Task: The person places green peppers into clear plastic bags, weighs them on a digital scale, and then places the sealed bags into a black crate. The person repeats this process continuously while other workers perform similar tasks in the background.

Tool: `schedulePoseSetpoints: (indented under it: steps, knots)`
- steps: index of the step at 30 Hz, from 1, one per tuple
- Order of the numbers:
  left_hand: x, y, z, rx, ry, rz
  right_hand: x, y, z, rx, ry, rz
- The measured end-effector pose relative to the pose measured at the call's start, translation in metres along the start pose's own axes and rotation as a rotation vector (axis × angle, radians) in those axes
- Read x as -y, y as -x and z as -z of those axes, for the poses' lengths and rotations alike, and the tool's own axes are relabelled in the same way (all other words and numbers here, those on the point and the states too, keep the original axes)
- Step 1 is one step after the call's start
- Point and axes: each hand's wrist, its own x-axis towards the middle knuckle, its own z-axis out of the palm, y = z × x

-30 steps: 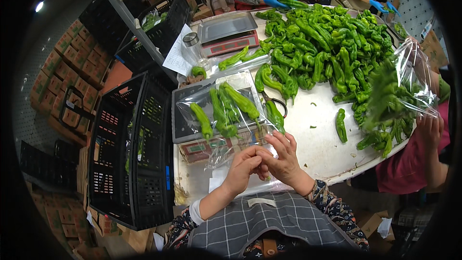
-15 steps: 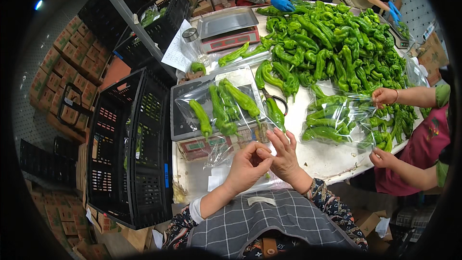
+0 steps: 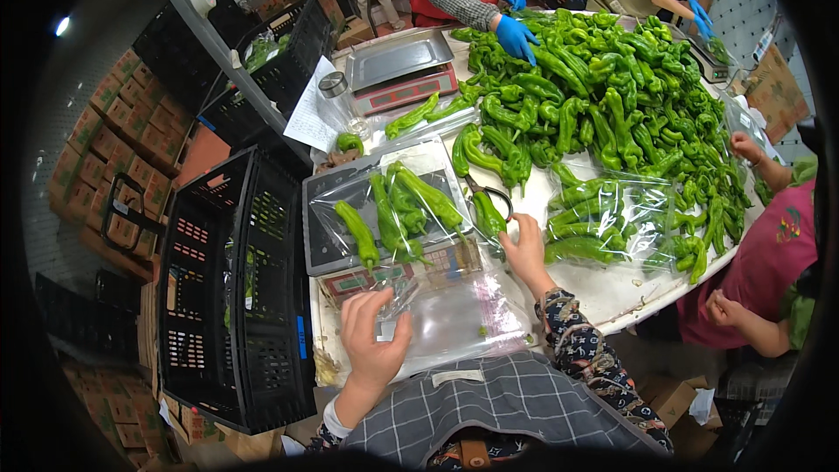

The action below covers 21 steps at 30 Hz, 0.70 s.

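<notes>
My left hand (image 3: 376, 336) is by the loose mouth of a clear plastic bag (image 3: 398, 287), its thumb and fingers apart. The bag lies on a digital scale (image 3: 316, 232) with several long green peppers (image 3: 389, 218) inside. My right hand (image 3: 529, 255) has its thumb at the lower end of a single green pepper (image 3: 488, 214) beside the scale. Its fingers are spread, and whether it touches the pepper is hard to tell. Under and between my hands lie flat clear bags (image 3: 446, 319). Black-handled scissors (image 3: 500, 197) lie partly behind the single pepper.
A large heap of green peppers (image 3: 612, 114) covers the table's far side. A filled clear bag (image 3: 603, 218) lies to the right. Black crates (image 3: 205, 297) stand left, below a metal post (image 3: 223, 44). A second scale (image 3: 400, 61) sits farther back. Co-workers stand around the table.
My hands have parted: the left went down and left to the bag's mouth, the right reached toward the single pepper. The co-worker at right has let go of the filled bag.
</notes>
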Motion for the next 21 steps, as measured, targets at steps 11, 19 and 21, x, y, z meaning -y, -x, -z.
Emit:
schedulePoseSetpoints:
  steps: [11, 19, 21]
  knots:
    - [0.046, 0.034, -0.023, 0.098, -0.226, 0.334, 0.002, 0.006, 0.003, 0.272, -0.787, -0.516]
    - [0.062, 0.016, -0.031, -0.191, 0.335, 0.436, 0.061, 0.04, 0.107, 0.693, -1.277, -0.166]
    - [0.062, 0.007, -0.031, -0.184, 0.431, 0.405, 0.097, 0.052, 0.11, 0.826, -1.167, -0.179]
